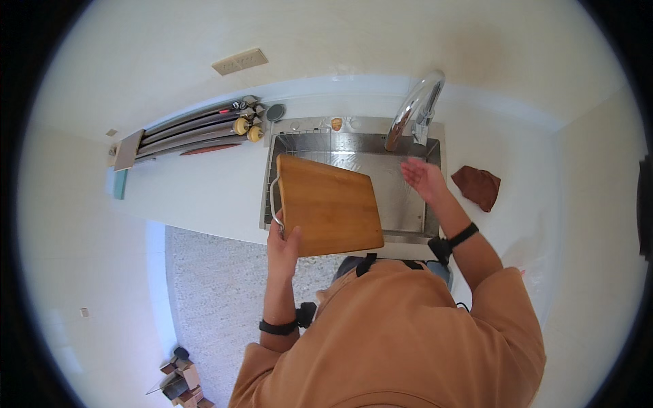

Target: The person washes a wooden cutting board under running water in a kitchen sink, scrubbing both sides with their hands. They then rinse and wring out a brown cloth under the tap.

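Note:
My left hand (284, 247) grips a wooden cutting board (329, 206) at its lower left corner, near the curved metal handle (274, 199). The board is held tilted over the left part of a stainless steel sink (400, 214) and covers some of it. Below the spout of a chrome faucet (416, 112), at the sink's right side, my right hand (423, 178) is empty with its fingers extended. A thin shimmer near those fingers may be water, though it is hard to make out. Part of a wire rack (306, 140) shows behind the board.
A folded brown cloth (478, 186) lies on the counter right of the sink. To the left, several long metal profiles (196, 130) rest along the wall. A small dark round lid (276, 112) sits by the sink's back corner. Cardboard boxes (189, 380) are on the floor.

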Tool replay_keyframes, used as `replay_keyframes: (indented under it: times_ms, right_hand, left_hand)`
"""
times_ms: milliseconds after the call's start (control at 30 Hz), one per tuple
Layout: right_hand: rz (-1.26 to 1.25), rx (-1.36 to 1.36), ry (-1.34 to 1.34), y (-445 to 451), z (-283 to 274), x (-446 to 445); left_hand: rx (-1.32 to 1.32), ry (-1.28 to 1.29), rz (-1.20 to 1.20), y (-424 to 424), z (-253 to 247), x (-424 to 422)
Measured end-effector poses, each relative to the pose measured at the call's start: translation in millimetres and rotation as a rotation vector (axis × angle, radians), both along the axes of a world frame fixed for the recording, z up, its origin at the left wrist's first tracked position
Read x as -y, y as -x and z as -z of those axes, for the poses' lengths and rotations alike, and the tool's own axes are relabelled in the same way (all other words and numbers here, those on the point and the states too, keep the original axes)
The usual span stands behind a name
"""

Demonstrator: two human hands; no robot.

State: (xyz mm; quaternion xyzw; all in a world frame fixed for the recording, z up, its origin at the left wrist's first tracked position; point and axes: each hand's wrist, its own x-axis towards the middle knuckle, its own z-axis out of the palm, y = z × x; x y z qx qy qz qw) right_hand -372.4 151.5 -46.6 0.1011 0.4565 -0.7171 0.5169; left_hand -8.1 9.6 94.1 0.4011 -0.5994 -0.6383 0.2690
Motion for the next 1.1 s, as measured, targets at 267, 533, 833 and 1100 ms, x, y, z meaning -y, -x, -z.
replay_keyframes:
  times_ms: [267,533,833,1100]
  right_hand:
    - [0.267,0.002,-0.036,-57,-26,-55]
    - [0.341,-0.395,-0.232,-123,-98,-73]
    - [0.15,-0.877,-0.333,-156,-121,-83]
    - [-0.088,-1.208,-0.345,-128,-105,-76]
  left_hand:
    - [0.074,0.101,0.248,10,15,70]
    - [0.236,0.452,0.6,35,-4,118]
    - [0.309,0.525,0.9,59,-44,114]
    - [0.304,0.807,0.942,79,-50,64]
